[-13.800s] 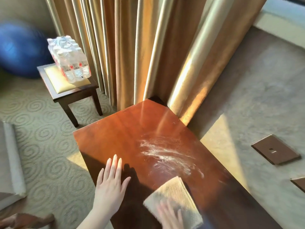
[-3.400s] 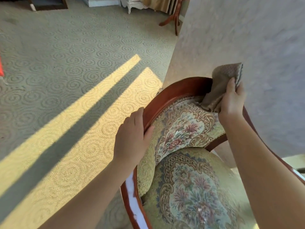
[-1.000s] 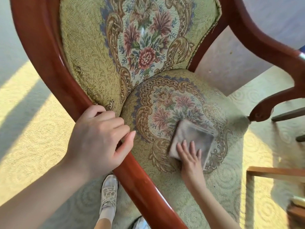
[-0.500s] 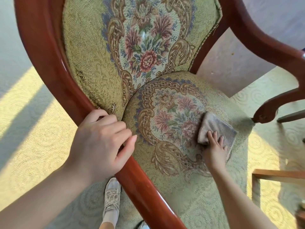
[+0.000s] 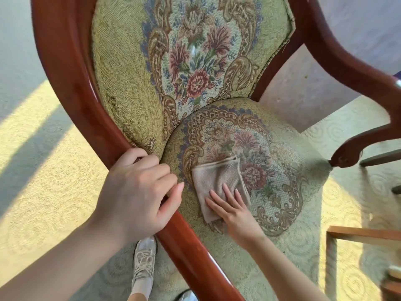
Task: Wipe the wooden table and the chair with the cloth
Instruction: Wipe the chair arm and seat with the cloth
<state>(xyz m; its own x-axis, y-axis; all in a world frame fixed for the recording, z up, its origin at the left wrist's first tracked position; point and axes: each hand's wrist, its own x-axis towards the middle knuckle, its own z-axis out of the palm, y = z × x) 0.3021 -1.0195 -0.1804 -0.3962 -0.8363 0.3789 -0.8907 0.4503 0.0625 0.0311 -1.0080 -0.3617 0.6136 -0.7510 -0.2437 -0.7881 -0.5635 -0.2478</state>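
I look down over the back of an armchair with a polished red-brown wooden frame (image 5: 71,88) and green floral upholstery. My left hand (image 5: 138,192) is curled around the frame's left rail. A folded beige cloth (image 5: 217,179) lies flat on the seat cushion (image 5: 282,192), left of its middle. My right hand (image 5: 232,209) rests on the cloth's near half, fingers spread and pressing it onto the seat. The wooden table is out of view.
Patterned carpet (image 5: 43,192) with sunlit bands lies to the left. A grey wall (image 5: 303,88) stands behind the chair. The chair's right armrest (image 5: 358,146) curves at the right. A light wooden frame (image 5: 358,233) sits at the lower right. My white shoe (image 5: 144,261) is below the rail.
My right hand has slid the cloth from the right side of the seat back to the left of its middle. My left hand keeps its hold on the rail.
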